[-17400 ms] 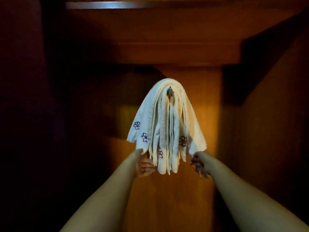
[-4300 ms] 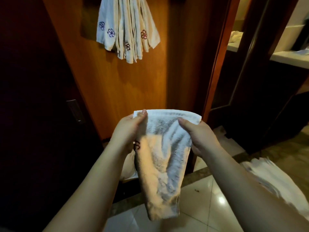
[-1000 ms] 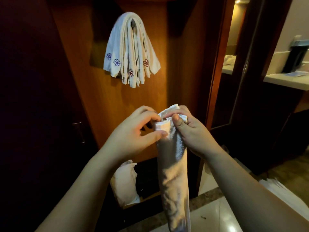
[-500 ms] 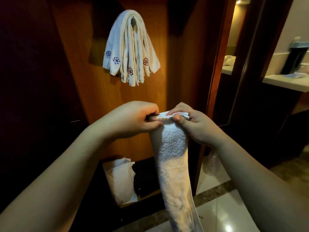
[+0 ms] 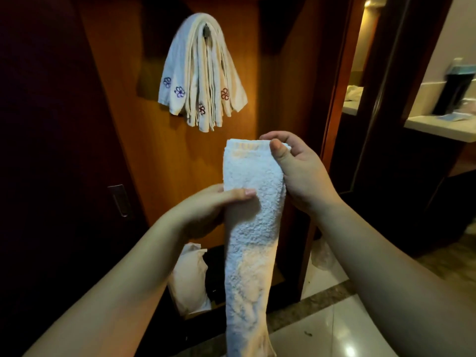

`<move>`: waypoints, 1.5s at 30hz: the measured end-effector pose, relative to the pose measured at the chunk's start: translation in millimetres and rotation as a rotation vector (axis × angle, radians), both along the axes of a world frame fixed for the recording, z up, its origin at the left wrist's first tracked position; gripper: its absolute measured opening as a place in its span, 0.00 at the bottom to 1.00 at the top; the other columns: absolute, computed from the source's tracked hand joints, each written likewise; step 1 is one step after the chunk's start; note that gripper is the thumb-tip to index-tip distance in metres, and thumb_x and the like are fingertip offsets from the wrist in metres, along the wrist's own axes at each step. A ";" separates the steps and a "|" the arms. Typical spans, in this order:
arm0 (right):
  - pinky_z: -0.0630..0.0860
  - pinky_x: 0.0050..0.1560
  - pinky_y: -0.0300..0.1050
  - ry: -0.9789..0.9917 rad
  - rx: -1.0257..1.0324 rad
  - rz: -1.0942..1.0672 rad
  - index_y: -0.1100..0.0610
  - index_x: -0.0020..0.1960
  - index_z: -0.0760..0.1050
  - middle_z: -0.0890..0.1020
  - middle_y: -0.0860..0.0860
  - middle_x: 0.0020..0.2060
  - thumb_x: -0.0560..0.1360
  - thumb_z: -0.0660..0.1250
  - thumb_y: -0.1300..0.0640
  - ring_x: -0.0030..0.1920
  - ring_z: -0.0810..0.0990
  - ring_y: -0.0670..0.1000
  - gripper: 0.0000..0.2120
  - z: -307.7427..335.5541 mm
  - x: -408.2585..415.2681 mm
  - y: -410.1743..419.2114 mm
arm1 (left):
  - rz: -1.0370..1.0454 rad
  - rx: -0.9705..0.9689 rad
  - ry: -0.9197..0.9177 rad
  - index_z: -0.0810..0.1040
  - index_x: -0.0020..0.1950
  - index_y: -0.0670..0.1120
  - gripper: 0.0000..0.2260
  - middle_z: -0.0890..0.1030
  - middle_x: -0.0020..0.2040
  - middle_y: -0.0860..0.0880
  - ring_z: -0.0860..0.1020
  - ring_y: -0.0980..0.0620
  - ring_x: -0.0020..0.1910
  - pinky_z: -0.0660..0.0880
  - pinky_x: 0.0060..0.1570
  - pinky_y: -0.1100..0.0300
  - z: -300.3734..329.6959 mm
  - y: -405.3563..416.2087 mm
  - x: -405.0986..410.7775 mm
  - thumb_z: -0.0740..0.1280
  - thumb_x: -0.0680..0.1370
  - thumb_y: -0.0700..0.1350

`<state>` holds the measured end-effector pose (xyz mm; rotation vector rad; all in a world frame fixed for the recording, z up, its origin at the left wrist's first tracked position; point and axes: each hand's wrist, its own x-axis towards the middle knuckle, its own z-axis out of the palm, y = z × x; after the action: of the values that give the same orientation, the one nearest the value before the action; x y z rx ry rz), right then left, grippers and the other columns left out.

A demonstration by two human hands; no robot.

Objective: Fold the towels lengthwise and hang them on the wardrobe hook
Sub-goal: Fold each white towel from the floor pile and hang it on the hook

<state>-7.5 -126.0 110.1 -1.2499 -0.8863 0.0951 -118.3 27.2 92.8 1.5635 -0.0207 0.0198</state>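
A white terry towel point(image 5: 253, 228), folded into a long narrow strip, hangs straight down in front of me. My right hand point(image 5: 296, 171) pinches its top right corner between thumb and fingers. My left hand point(image 5: 213, 207) grips the strip lower down on its left edge, thumb lying across the front. Above, several folded white towels with embroidered flowers point(image 5: 203, 73) drape over the wardrobe hook point(image 5: 206, 30) on the wooden panel.
A dark wardrobe door with a recessed handle point(image 5: 119, 200) stands at left. A white bag point(image 5: 189, 276) sits in the wardrobe's bottom. At right an open doorway shows a bathroom counter point(image 5: 438, 124). Glossy floor tiles point(image 5: 329, 331) lie below.
My left hand has let go of the towel's top edge and slid down to grip the strip at mid-height. My right hand still holds the top corner.
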 end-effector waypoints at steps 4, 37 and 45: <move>0.82 0.52 0.50 0.090 0.034 -0.027 0.40 0.58 0.79 0.87 0.51 0.51 0.72 0.68 0.32 0.51 0.85 0.51 0.19 -3.7 11.7 12.7 | 0.063 -0.123 -0.028 0.86 0.53 0.44 0.10 0.85 0.56 0.41 0.84 0.43 0.55 0.81 0.51 0.54 -16.3 10.1 5.5 0.72 0.73 0.44; 0.83 0.54 0.55 0.243 -0.231 0.018 0.32 0.56 0.74 0.84 0.43 0.56 0.58 0.79 0.29 0.53 0.86 0.50 0.29 -124.4 -7.3 17.0 | 0.477 -0.522 -0.001 0.77 0.62 0.40 0.15 0.86 0.48 0.40 0.86 0.39 0.44 0.81 0.33 0.42 42.6 28.5 51.2 0.72 0.76 0.40; 0.80 0.46 0.40 0.102 -0.203 -0.048 0.34 0.48 0.76 0.86 0.42 0.47 0.69 0.68 0.34 0.48 0.86 0.45 0.10 -96.6 -13.4 11.8 | 0.373 -0.463 -0.101 0.81 0.55 0.41 0.07 0.87 0.48 0.43 0.86 0.44 0.46 0.83 0.36 0.51 54.2 30.3 44.7 0.69 0.78 0.42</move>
<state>-20.9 -114.3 13.5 -1.4419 -0.7712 0.2131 -73.6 57.6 146.9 1.0843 0.1846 0.3722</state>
